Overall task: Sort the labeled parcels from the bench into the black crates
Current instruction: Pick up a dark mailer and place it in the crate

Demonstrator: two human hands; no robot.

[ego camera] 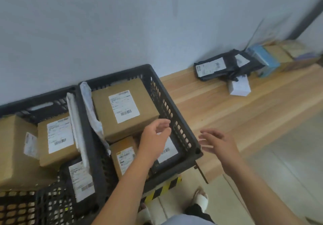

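Two black crates stand side by side on the wooden bench. The right crate holds a large labeled cardboard box, a smaller box and a dark labeled parcel. The left crate holds more labeled boxes and a black parcel. My left hand hovers over the right crate, fingers relaxed, holding nothing. My right hand is open above the bench just right of that crate. Farther right on the bench lie black labeled bags, a white parcel and a blue box.
A grey wall runs behind the bench. Cardboard boxes sit at the bench's far right end. Another black crate is at the lower left. Yellow-black hazard tape marks the bench front. My feet stand on a pale floor.
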